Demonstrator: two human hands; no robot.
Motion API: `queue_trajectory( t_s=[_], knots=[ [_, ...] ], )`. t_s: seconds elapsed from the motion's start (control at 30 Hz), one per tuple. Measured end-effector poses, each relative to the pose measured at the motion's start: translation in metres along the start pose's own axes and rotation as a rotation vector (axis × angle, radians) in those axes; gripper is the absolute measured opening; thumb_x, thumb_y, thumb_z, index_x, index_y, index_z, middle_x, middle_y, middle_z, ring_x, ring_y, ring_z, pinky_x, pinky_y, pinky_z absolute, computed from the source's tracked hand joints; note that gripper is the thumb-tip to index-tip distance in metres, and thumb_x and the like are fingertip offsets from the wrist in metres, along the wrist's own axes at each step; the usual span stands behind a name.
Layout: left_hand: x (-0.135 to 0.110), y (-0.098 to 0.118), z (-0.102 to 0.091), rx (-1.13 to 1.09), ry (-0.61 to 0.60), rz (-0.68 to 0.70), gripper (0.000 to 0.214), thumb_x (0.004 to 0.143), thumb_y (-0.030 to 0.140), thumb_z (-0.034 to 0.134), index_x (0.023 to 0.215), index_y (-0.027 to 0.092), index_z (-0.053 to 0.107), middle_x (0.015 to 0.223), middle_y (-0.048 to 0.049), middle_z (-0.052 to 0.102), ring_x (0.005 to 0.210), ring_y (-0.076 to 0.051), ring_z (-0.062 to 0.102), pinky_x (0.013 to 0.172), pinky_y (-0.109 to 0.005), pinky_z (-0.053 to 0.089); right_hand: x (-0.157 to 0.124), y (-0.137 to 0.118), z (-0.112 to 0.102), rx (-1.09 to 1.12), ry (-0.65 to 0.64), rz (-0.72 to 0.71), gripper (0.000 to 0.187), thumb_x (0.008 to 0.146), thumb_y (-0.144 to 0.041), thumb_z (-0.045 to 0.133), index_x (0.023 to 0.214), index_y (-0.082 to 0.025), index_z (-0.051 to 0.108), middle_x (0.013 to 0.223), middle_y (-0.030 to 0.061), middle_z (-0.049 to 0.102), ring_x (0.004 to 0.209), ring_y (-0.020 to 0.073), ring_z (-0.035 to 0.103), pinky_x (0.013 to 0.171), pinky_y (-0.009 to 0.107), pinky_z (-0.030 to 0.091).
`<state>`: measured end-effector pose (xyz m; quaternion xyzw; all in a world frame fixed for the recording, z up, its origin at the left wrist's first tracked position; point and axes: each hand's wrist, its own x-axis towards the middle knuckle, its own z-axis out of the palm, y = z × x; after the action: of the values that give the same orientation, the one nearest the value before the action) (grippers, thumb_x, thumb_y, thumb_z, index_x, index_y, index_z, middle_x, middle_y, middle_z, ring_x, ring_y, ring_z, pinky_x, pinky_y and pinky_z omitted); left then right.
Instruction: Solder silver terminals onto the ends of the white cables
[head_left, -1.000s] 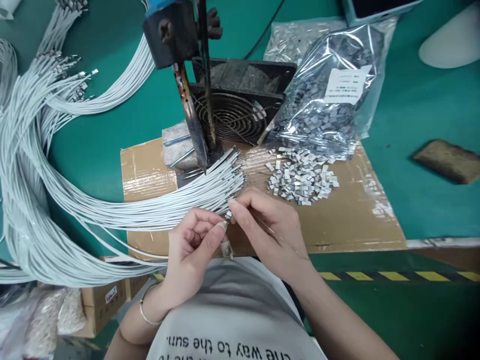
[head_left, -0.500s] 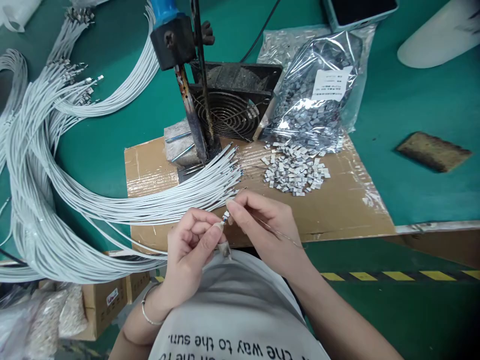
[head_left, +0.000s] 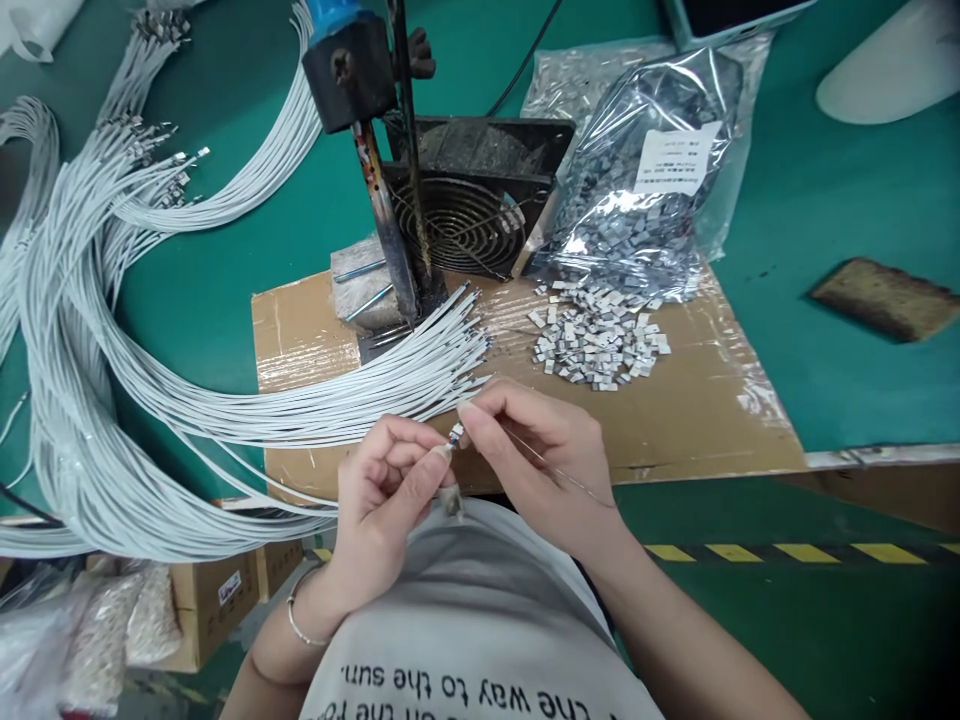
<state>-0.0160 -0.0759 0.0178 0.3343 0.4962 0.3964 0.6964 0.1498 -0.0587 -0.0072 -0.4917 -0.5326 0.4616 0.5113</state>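
My left hand [head_left: 382, 490] is closed in a pinch on the end of a white cable, just in front of my chest. My right hand [head_left: 544, 455] is closed too, its thumb and forefinger pinching a tiny metal connector [head_left: 455, 433] at that cable tip. A thin solder wire [head_left: 559, 470] runs across the right hand. The two pinches meet at the near edge of the cardboard sheet [head_left: 697, 420]. A bundle of white cables [head_left: 300, 405] fans out just beyond my fingers. A loose heap of small metal parts [head_left: 596, 340] lies past my right hand.
A mounted soldering iron [head_left: 379, 210] slants down in front of a black fan [head_left: 465, 205]. A clear bag of metal parts [head_left: 637, 190] leans behind the heap. More white cables [head_left: 97, 300] loop over the green table at left. A brown sponge [head_left: 885, 298] lies right. Cardboard boxes [head_left: 210, 600] sit below.
Both hands stay pinched together at the cable tip, with only slight finger shifts. The view itself has drifted a little.
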Motion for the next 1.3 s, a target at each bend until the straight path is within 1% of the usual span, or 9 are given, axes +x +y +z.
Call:
queue_trajectory(
  t_s=[0.1,0.27,0.37,0.5,0.73,1.13,1.3],
  knots=[
    [-0.0013,0.0006,-0.0004,0.002,0.003,-0.002,0.019,0.099,0.036,0.082,0.098,0.019,0.073,0.068,0.0033,0.067,0.045,-0.001,0.028,0.042,-0.014,0.022,-0.0007,-0.0002,-0.0003,0.027,-0.011,0.044,0.033,0.105,-0.023,0.062,0.073,-0.022,0.058,0.067,-0.0038,0.052,0.064,0.0123,0.047,0.063,0.029,0.037],
    [-0.0023,0.0011,-0.0010,0.003,-0.003,0.006,0.018,0.098,0.035,0.082,0.098,0.020,0.073,0.069,0.0025,0.069,0.045,-0.001,0.030,0.042,-0.014,0.023,0.0005,-0.0004,0.0009,0.177,-0.066,0.221,0.045,0.106,-0.043,0.064,0.068,-0.021,0.055,0.061,-0.0053,0.045,0.056,0.0102,0.038,0.053,0.028,0.031],
    [-0.0023,0.0019,-0.0011,0.021,0.002,0.007,0.016,0.098,0.034,0.082,0.098,0.020,0.074,0.070,0.0019,0.071,0.046,-0.002,0.033,0.043,-0.015,0.025,0.0031,-0.0009,0.0017,0.252,-0.089,0.259,0.050,0.104,-0.052,0.066,0.066,-0.021,0.055,0.060,-0.0050,0.046,0.055,0.0100,0.038,0.051,0.027,0.030],
    [-0.0019,0.0029,-0.0006,0.037,0.005,0.003,0.017,0.098,0.034,0.083,0.098,0.020,0.074,0.070,0.0018,0.071,0.047,-0.002,0.035,0.044,-0.015,0.027,0.0057,-0.0020,0.0015,0.283,-0.104,0.287,0.054,0.101,-0.061,0.067,0.066,-0.021,0.056,0.058,-0.0049,0.047,0.053,0.0100,0.037,0.049,0.027,0.031],
    [-0.0001,0.0012,-0.0008,0.057,0.007,0.007,0.020,0.098,0.036,0.082,0.097,0.018,0.072,0.069,0.0015,0.070,0.046,-0.003,0.033,0.043,-0.016,0.026,0.0056,-0.0010,0.0013,0.310,-0.096,0.286,0.052,0.101,-0.056,0.068,0.065,-0.021,0.056,0.058,-0.0052,0.047,0.053,0.0093,0.037,0.048,0.025,0.031],
    [-0.0021,0.0014,-0.0027,0.063,0.003,0.002,0.021,0.098,0.038,0.082,0.098,0.020,0.072,0.069,0.0014,0.070,0.044,-0.002,0.028,0.042,-0.015,0.024,0.0049,-0.0027,0.0026,0.309,-0.088,0.303,0.051,0.100,-0.057,0.069,0.065,-0.021,0.057,0.057,-0.0048,0.048,0.053,0.0094,0.037,0.048,0.025,0.031],
    [-0.0022,0.0003,-0.0027,0.101,0.019,-0.002,0.026,0.097,0.043,0.082,0.098,0.019,0.071,0.068,0.0014,0.069,0.043,-0.002,0.027,0.040,-0.016,0.022,0.0034,-0.0019,0.0027,0.301,-0.077,0.284,0.049,0.101,-0.052,0.069,0.065,-0.021,0.057,0.058,-0.0049,0.048,0.053,0.0095,0.037,0.050,0.026,0.031]
  ],
)
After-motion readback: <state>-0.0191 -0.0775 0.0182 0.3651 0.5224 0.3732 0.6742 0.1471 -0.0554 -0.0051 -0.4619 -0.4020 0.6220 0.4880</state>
